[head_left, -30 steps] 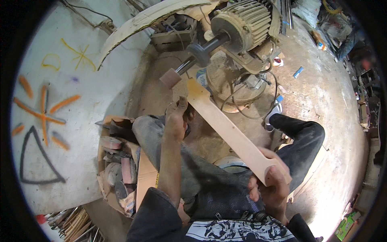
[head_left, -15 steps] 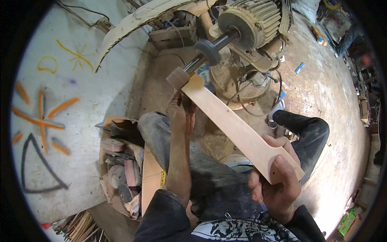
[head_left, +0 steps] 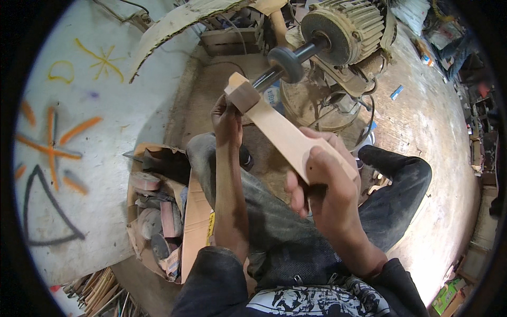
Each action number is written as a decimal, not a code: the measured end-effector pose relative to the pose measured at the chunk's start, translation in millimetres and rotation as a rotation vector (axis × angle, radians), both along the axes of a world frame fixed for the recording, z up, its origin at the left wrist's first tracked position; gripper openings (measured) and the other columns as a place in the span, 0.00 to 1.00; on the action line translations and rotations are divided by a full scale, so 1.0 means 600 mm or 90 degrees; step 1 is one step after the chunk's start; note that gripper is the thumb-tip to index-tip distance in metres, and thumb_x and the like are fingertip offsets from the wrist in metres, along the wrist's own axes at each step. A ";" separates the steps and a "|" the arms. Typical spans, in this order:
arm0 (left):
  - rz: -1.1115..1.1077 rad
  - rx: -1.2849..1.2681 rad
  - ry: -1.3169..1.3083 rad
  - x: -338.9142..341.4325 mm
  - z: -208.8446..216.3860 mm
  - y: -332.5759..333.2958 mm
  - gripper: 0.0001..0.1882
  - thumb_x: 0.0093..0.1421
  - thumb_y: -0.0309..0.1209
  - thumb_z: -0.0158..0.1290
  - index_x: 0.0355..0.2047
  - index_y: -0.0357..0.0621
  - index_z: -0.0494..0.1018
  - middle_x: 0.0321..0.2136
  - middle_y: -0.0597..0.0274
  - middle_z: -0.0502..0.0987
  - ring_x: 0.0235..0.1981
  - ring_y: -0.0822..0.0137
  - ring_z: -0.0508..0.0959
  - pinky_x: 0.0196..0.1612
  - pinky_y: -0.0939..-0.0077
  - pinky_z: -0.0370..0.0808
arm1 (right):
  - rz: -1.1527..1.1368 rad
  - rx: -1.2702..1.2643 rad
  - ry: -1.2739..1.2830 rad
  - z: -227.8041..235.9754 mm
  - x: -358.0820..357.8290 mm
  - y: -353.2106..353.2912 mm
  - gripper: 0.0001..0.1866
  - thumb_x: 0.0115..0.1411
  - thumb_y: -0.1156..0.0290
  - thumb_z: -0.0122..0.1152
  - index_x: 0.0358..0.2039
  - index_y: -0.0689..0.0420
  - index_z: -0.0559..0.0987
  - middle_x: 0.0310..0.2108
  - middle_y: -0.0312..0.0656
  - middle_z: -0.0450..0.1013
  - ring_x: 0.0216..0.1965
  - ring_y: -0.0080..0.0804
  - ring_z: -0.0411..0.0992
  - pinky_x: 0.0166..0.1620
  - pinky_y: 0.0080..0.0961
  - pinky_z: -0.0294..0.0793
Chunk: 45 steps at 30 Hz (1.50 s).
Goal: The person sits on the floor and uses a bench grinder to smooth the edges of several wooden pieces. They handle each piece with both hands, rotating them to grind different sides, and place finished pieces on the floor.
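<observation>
A long pale wooden piece (head_left: 277, 128) with a widened near end slants across the middle, away from me. My right hand (head_left: 335, 185) is closed round that near end, its thumb on top. The far end runs behind a small brown sanding drum (head_left: 244, 96) on the tip of a motor shaft, and a bit of wood shows beyond it. Just below the drum, my left hand (head_left: 228, 117) is closed at the wood's far end, its fingers partly hidden. A dark round wheel (head_left: 285, 64) sits further up the shaft.
A ribbed electric motor (head_left: 351, 29) drives the shaft, with loose cables (head_left: 372, 113) beneath. A bent cardboard sheet (head_left: 182, 33) arches at the back left. Beside my left leg stands a cardboard box (head_left: 196, 232) of worn sanding wheels. Thin sticks (head_left: 103, 290) lie at the lower left.
My right hand has pushed the wooden piece away and to the left. Its far end has passed beyond the drum. My left hand has shifted slightly left and away.
</observation>
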State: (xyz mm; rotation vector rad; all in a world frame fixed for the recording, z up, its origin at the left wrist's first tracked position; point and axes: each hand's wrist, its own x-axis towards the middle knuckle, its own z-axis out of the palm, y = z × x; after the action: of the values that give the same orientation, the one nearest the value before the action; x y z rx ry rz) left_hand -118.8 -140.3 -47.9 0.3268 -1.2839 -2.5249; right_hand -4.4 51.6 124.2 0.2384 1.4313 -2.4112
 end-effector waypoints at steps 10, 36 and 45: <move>-0.014 -0.306 0.004 0.099 0.025 0.048 0.10 0.58 0.21 0.48 0.40 0.32 0.71 0.32 0.62 0.75 0.31 0.74 0.72 0.33 0.82 0.68 | -0.046 0.007 -0.016 0.019 0.114 0.105 0.23 0.58 0.63 0.43 0.48 0.68 0.62 0.18 0.48 0.69 0.12 0.28 0.66 0.11 0.19 0.64; -0.266 -0.136 -0.042 0.148 0.092 0.066 0.17 0.65 0.37 0.43 0.37 0.32 0.70 0.29 0.54 0.77 0.28 0.68 0.79 0.29 0.76 0.76 | -0.007 0.216 -0.208 0.035 0.221 0.188 0.21 0.56 0.57 0.51 0.41 0.63 0.67 0.16 0.32 0.60 0.12 0.17 0.56 0.16 0.14 0.54; -0.247 -0.133 0.011 0.126 0.113 0.056 0.15 0.66 0.33 0.40 0.38 0.31 0.70 0.27 0.52 0.78 0.25 0.67 0.79 0.26 0.77 0.75 | -0.048 0.278 -0.243 0.069 0.173 0.150 0.30 0.49 0.52 0.52 0.45 0.63 0.67 0.25 0.34 0.67 0.21 0.16 0.64 0.21 0.08 0.59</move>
State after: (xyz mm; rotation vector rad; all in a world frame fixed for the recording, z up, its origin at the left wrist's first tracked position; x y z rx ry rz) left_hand -42.9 -106.7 19.7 0.0076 -1.7289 -2.6510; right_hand 99.6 141.9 165.6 0.8186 1.7570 -1.9327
